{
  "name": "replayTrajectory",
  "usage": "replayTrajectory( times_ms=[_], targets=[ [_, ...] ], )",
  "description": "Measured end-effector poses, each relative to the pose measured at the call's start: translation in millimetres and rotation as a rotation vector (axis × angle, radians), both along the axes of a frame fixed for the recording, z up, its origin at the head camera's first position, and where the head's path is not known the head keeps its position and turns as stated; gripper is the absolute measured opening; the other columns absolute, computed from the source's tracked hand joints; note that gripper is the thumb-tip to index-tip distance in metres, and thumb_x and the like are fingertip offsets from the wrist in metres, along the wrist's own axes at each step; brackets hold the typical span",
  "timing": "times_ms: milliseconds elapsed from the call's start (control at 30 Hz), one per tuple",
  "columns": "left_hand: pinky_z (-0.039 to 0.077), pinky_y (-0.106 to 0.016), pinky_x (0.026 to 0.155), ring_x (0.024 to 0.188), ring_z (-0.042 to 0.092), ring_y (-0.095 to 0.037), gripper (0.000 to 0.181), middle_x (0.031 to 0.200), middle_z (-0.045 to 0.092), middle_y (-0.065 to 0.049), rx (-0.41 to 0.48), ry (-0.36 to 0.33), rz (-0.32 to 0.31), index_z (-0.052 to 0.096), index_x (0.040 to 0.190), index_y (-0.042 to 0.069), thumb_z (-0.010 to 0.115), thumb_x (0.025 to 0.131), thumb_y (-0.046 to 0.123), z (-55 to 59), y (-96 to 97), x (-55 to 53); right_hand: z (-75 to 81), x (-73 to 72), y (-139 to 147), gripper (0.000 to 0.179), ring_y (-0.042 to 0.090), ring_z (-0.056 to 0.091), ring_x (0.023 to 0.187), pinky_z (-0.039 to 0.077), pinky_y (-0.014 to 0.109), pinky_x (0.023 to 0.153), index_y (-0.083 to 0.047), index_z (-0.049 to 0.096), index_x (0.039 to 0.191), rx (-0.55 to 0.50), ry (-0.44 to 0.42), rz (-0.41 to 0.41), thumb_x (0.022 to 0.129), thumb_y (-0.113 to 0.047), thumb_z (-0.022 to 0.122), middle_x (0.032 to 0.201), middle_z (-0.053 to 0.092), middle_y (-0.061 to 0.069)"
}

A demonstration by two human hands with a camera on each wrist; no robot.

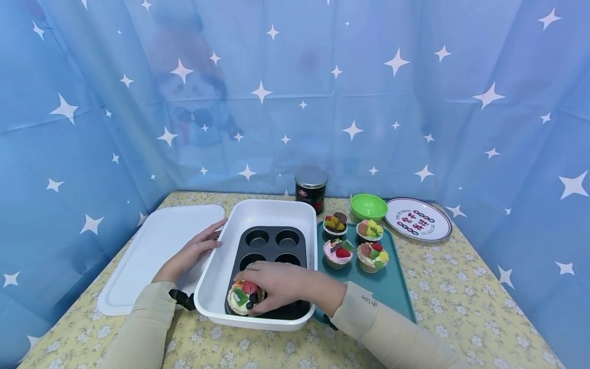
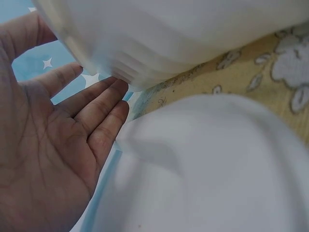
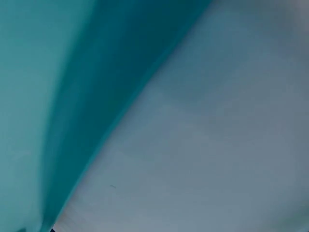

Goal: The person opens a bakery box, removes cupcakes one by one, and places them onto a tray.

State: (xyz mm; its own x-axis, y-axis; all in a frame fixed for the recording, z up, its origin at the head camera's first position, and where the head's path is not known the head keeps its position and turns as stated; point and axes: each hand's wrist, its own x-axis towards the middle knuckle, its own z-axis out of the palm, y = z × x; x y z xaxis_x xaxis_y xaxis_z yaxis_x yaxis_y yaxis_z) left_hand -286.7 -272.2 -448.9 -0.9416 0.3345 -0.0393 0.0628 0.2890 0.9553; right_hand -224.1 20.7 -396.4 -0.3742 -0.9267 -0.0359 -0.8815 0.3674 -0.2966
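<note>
In the head view, my right hand [image 1: 281, 283] grips a fruit-topped cupcake [image 1: 240, 298] at the near left cup of a dark muffin pan [image 1: 271, 230]. Its fingers and thumb lie around the cupcake's right side; whether it sits fully in the cup, I cannot tell. The pan lies in a white rectangular tub [image 1: 209, 270]. My left hand [image 1: 195, 251] touches the tub's left wall from outside, fingers nearly straight. The left wrist view shows that hand's palm and fingers [image 2: 104, 108] against the tub's side [image 2: 159, 43]. My right hand is out of the right wrist view.
Several cupcakes [image 1: 338, 252] stand on a teal tray [image 1: 396, 277] right of the tub. Behind are an espresso tin [image 1: 311, 192], a green bowl [image 1: 369, 206] and a printed plate [image 1: 418, 219]. A white lid [image 1: 156, 251] lies at the left on the flowered tablecloth [image 1: 465, 292].
</note>
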Motion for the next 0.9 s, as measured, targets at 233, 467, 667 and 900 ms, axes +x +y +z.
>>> replayTrajectory(
  times_ms=[233, 467, 667, 900],
  targets=[
    [0.025, -0.059, 0.116, 0.146, 0.031, -0.039, 0.067, 0.164, 0.026, -0.015, 0.002, 0.01, -0.007, 0.025, 0.161, 0.034, 0.056, 0.102, 0.032, 1.4, 0.0, 0.3, -1.1, -3.0, 0.8, 0.073, 0.002, 0.05, 0.122, 0.044, 0.019, 0.099, -0.018, 0.045, 0.15, -0.011, -0.016, 0.019, 0.09, -0.053, 0.07, 0.139, 0.053, -0.005],
    [0.025, -0.06, 0.116, 0.147, 0.029, -0.039, 0.067, 0.164, 0.025, -0.015, -0.005, 0.009, -0.003, 0.024, 0.161, 0.034, 0.056, 0.102, 0.032, 1.5, 0.1, 0.5, -0.3, -3.1, 0.8, 0.074, 0.001, 0.05, 0.121, 0.044, 0.018, 0.099, -0.017, 0.045, 0.15, -0.011, -0.02, 0.031, 0.091, -0.053, 0.07, 0.138, 0.053, -0.005],
    [0.026, -0.06, 0.116, 0.146, 0.031, -0.04, 0.067, 0.164, 0.026, -0.015, -0.011, 0.01, 0.002, 0.025, 0.161, 0.034, 0.056, 0.102, 0.031, 0.7, 0.4, 1.0, 0.5, -1.8, 0.7, 0.074, 0.001, 0.05, 0.122, 0.043, 0.017, 0.1, -0.016, 0.046, 0.15, -0.01, -0.005, 0.037, 0.09, -0.054, 0.07, 0.138, 0.054, -0.005],
    [0.026, -0.059, 0.116, 0.146, 0.031, -0.04, 0.068, 0.163, 0.026, -0.016, -0.004, 0.011, -0.005, 0.024, 0.161, 0.032, 0.056, 0.102, 0.03, 0.5, 0.5, 1.2, 1.0, -1.2, 0.5, 0.074, 0.001, 0.051, 0.121, 0.043, 0.016, 0.1, -0.015, 0.046, 0.149, -0.007, 0.016, 0.053, 0.09, -0.053, 0.07, 0.137, 0.054, -0.004]
  ],
)
